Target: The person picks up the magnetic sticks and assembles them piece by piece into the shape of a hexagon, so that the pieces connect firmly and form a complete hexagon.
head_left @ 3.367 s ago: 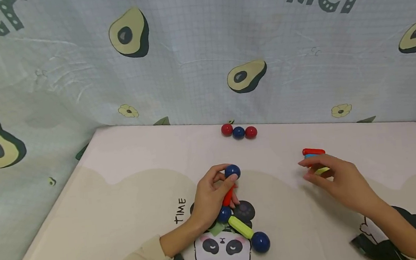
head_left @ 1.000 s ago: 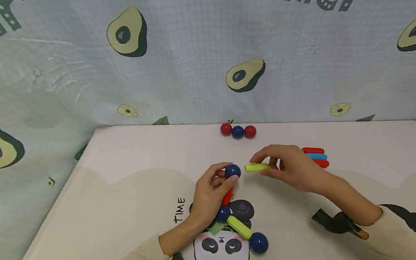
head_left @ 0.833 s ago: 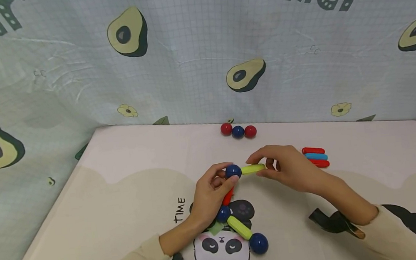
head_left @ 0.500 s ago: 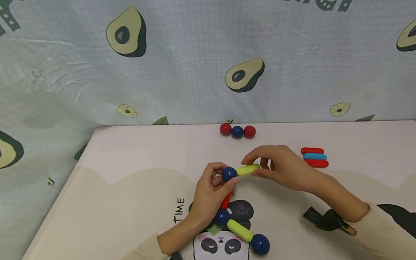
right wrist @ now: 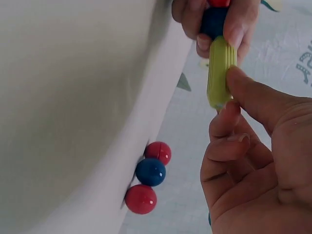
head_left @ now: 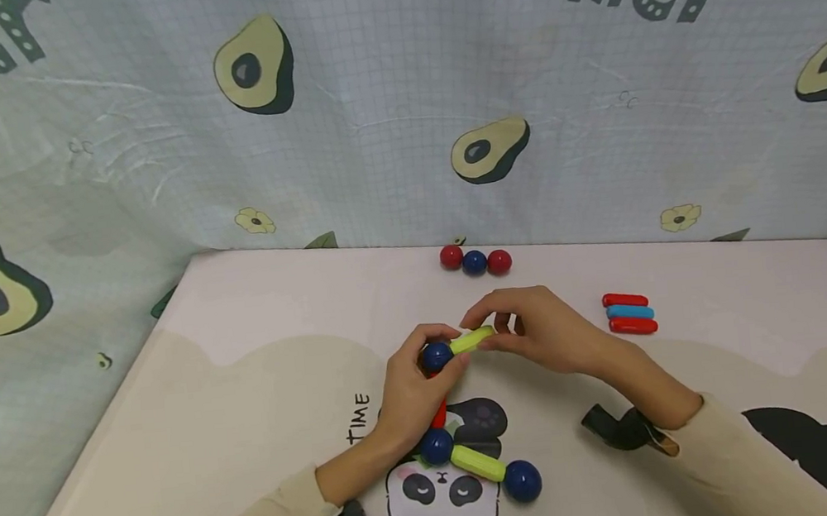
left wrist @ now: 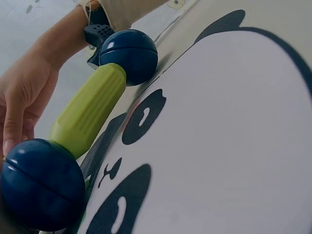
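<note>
In the head view my left hand [head_left: 406,393] grips a blue ball [head_left: 436,359] between thumb and fingers. My right hand [head_left: 543,330] pinches a yellow-green ribbed rod [head_left: 472,339] by its free end, and the rod's other end meets that ball. The right wrist view shows thumb and fingertips on the rod [right wrist: 220,73]. Below the left hand, a red rod [head_left: 439,415], partly hidden by the fingers, leads to a second blue ball [head_left: 436,447]. From there a second yellow-green rod [head_left: 478,463] runs to a third blue ball [head_left: 522,481].
Two red balls and one blue ball [head_left: 475,264] sit in a row near the table's far edge. On the right lie a red rod [head_left: 624,300], a blue rod [head_left: 630,312] and another red rod [head_left: 633,325]. A panda print [head_left: 445,508] marks the tablecloth.
The right hand has picked the yellow-green rod from the row and brought it left against the left hand's ball. Since then both hands, ball and rod have shifted left, and the red rod's angle has changed.
</note>
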Available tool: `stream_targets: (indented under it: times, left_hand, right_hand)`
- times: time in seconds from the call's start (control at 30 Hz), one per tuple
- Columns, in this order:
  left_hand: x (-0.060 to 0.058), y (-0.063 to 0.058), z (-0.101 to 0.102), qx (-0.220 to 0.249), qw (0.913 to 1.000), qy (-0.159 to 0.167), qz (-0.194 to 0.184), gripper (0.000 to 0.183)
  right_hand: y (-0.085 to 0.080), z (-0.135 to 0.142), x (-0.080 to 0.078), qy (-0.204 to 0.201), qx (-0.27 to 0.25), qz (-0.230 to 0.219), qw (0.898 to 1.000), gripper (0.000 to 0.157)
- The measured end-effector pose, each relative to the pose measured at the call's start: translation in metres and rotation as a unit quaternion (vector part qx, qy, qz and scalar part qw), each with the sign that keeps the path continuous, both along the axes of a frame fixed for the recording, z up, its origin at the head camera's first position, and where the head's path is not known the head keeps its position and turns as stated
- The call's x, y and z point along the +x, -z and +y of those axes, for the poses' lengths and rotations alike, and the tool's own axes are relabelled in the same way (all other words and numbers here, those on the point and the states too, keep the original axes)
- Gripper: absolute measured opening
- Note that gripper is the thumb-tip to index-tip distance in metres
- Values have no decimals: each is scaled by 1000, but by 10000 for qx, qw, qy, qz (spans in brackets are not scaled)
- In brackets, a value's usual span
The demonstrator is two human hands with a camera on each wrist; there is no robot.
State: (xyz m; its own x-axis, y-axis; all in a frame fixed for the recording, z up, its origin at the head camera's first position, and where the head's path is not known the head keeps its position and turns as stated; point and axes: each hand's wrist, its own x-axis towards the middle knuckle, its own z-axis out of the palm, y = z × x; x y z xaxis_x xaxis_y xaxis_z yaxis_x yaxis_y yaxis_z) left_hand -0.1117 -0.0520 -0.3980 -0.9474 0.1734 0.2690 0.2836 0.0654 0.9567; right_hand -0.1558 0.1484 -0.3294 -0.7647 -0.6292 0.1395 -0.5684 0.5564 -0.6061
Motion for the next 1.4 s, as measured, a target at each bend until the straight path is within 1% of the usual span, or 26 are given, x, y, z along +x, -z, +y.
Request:
stream_targets:
  times: [0.07, 0.17, 0.27, 0.33, 0.4, 0.47, 0.57, 0.63, 0.8, 0.97, 1.07, 1.2, 1.4]
  left_hand:
    - [0, 0, 0, -6, 10000, -31, 9, 26]
    - [1, 0, 0, -63, 10000, -74, -17, 27]
    - [0, 0, 0, -128, 9998, -116, 10, 28]
    - [0, 1, 0, -140, 9998, -132, 36, 28]
    - [0, 1, 0, -143, 9998, -135, 73, 28]
    - [1, 1, 0, -132, 9998, -129, 82, 27]
    - [1, 1, 0, -132, 9998, -135, 80, 27]
    - [1, 0, 0, -151, 9997, -158, 59, 27]
    - [0, -2, 1, -135, 9996, -226, -95, 28]
    - [3, 0, 1, -44, 9999, -92, -60, 27]
    - [3, 3, 1, 21, 10000, -10, 31, 27]
    - [2, 4, 1, -1, 10000, 10, 83, 27]
    - [1, 2, 0, -106, 9999, -19, 75, 27]
  right_hand:
    - [0, 2, -3, 94, 11, 59, 9999, 33]
    - [0, 8, -10, 356, -12, 203, 9992, 32]
    - [1, 14, -18, 766, -68, 374, 9963, 31]
    - [3, 17, -24, 1081, -107, 401, 9933, 30]
    - [6, 21, -30, 1403, -108, 360, 9894, 31]
    - [9, 24, -35, 1690, -81, 226, 9853, 34]
    - [14, 27, -42, 2010, -18, -35, 9796, 39]
    - [15, 27, -47, 2146, -13, -198, 9765, 42]
    - [22, 23, -59, 2235, -66, -435, 9737, 49]
    - [31, 18, -67, 2273, 67, -500, 9725, 54]
    - [34, 17, -69, 2313, 156, -540, 9713, 53]
    - [34, 15, -71, 2352, 232, -653, 9695, 52]
    - [35, 14, -74, 2230, 262, -571, 9728, 49]
